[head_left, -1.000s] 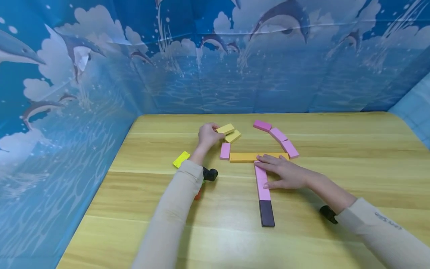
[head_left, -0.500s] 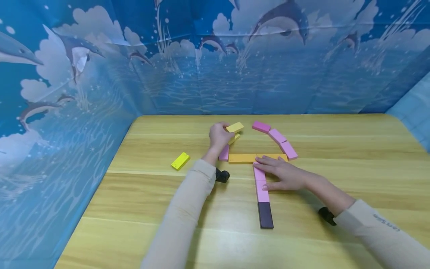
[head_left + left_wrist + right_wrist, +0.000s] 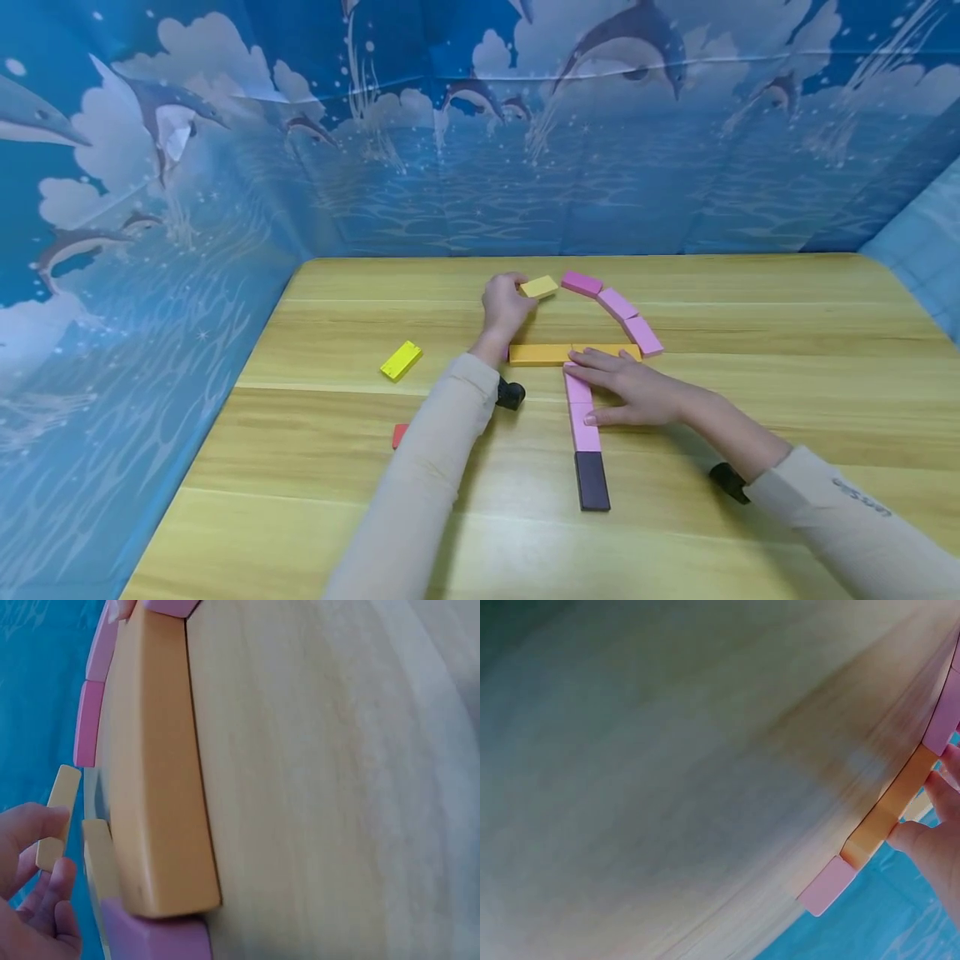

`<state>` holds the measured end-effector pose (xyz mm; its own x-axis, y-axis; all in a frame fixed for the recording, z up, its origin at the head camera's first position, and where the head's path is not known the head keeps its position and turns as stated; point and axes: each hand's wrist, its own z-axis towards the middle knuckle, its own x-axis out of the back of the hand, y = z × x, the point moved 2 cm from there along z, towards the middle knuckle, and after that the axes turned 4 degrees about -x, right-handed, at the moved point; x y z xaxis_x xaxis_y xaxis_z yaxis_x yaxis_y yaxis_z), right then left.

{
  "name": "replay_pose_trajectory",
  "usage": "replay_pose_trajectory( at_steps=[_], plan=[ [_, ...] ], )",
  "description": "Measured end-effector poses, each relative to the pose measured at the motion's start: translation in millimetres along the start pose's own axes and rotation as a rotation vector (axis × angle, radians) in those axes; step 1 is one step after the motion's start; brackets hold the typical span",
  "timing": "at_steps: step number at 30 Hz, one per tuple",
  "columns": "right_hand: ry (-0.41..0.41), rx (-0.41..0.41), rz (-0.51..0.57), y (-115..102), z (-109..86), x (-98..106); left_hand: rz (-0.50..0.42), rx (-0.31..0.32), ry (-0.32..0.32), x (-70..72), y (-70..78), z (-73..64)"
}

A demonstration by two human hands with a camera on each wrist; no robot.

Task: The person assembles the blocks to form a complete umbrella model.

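Observation:
My left hand (image 3: 506, 304) pinches a pale yellow block (image 3: 539, 287) between thumb and fingers, just left of a magenta block (image 3: 582, 283). In the left wrist view a second pale yellow block (image 3: 100, 855) lies beyond a pink block (image 3: 157, 935); the hand hides most of both in the head view. My right hand (image 3: 630, 385) rests with fingers spread over the orange blocks (image 3: 536, 356) and the top of a pink column (image 3: 584, 427). A dark block (image 3: 592, 482) ends that column. Two pink blocks (image 3: 642, 335) curve from the orange row's right end up to the magenta one.
A bright yellow block (image 3: 401, 361) lies on the wooden table (image 3: 300, 442) to the left. Beside the left sleeve (image 3: 423, 467) shows a red block (image 3: 399, 435), partly covered. A blue dolphin-print curtain (image 3: 480, 200) borders the back and left edges.
My left hand has moved right with the pale yellow block, up close to the magenta block. The red block shows again left of the sleeve. My right hand stays put.

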<state>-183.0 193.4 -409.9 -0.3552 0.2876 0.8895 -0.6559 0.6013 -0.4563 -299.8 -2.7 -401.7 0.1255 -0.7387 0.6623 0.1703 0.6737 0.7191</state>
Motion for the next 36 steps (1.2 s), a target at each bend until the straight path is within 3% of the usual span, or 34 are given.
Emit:
replay_pose_trajectory(
  at_steps=[10, 21, 36],
  plan=[
    [-0.013, -0.011, 0.015, 0, 0.1, -2, 0.020, -0.012, -0.013, -9.3, -2.7, -0.2],
    [-0.036, -0.046, 0.015, 0, -0.8, 2, 0.161, -0.013, -0.042, -12.4, -0.4, 4.8],
    [-0.020, -0.021, 0.000, -1, 0.6, 2, 0.159, -0.003, -0.076, -16.8, -3.6, 5.4]
  ],
)
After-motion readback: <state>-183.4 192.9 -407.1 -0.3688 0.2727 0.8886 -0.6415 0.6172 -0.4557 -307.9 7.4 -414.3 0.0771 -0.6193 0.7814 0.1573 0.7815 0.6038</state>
